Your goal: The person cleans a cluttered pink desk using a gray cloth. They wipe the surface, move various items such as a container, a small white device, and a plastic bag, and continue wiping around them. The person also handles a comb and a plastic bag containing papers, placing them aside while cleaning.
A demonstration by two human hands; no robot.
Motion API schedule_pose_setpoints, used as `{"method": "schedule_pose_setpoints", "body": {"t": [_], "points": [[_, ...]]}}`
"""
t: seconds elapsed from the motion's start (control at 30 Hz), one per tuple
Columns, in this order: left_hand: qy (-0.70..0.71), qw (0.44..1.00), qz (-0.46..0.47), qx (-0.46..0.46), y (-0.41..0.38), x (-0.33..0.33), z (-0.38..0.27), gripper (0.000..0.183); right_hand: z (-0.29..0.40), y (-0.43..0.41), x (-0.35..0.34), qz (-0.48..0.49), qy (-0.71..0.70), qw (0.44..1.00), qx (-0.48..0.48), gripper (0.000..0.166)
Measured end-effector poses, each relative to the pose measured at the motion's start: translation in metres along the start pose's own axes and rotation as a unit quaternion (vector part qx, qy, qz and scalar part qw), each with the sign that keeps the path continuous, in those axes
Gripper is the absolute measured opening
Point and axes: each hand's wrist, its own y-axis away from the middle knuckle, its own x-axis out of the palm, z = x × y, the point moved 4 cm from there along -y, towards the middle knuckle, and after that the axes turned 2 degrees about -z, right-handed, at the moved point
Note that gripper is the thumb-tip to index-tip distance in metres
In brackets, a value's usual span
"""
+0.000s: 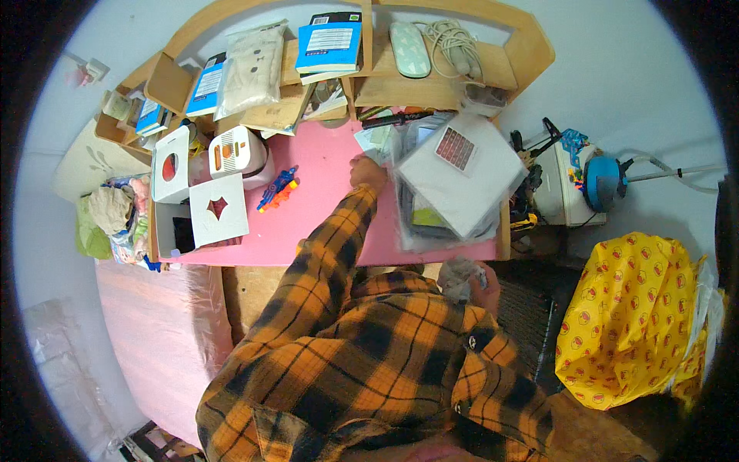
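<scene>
My left hand [368,174] reaches over the pink desktop [323,161], fingers bent downward beside a pile of clear plastic folders and papers. Just beyond it lie some pale paper slips [376,140]; whether the fingers touch them I cannot tell. On top of the pile rests a white sheet in a clear sleeve [456,196], with a dark red grid printed on it. Below the desk's front edge, my right hand [491,289] grips a crumpled grey cloth [458,279]. A blue and orange toy gun [278,189] lies to the left on the desktop.
White boxes with cut-out windows [218,209] and a white appliance [236,151] stand at left. A wooden shelf [404,89] behind holds blue books [329,46], a mint case [410,49] and a coiled cable [456,49]. A yellow bag [626,320] is at right.
</scene>
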Motion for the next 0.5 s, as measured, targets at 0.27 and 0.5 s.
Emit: {"method": "schedule_pose_setpoints", "body": {"t": [0.27, 0.5], "points": [[-0.047, 0.991, 0.093, 0.089, 0.005, -0.025, 0.023, 0.061, -0.011, 0.005, -0.002, -0.011, 0.029, 0.997, -0.067, 0.027], [-0.193, 0.956, 0.053, 0.216, 0.013, -0.051, 0.034, 0.048, -0.014, 0.005, 0.012, 0.009, -0.077, 0.997, -0.018, 0.029]]}}
